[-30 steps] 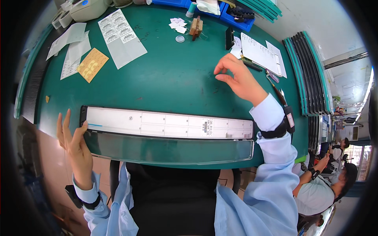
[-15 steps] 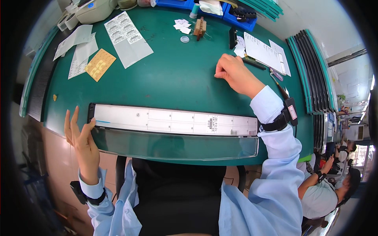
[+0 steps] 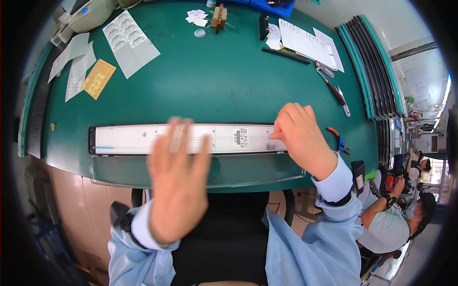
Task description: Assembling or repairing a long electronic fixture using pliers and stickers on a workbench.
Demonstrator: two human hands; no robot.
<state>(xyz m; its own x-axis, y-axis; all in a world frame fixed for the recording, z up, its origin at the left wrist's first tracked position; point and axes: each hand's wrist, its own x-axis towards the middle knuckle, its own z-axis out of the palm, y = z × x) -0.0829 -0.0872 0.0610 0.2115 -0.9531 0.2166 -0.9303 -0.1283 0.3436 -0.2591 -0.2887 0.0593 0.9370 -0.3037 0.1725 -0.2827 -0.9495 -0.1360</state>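
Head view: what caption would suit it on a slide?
Left hand open above a long white panel on a green table; right hand at its end.

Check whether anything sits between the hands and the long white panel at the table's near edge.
Nothing visible does. The right hand is already at the long white rectangular panel, fingertips at its right end. The blurred left hand, held open, overlaps its middle. The orange-handled pliers lie off to the right.

A single head-worn fisheye looks steeply down, close over the green table [image 3: 229, 81], its rim probably distorted.
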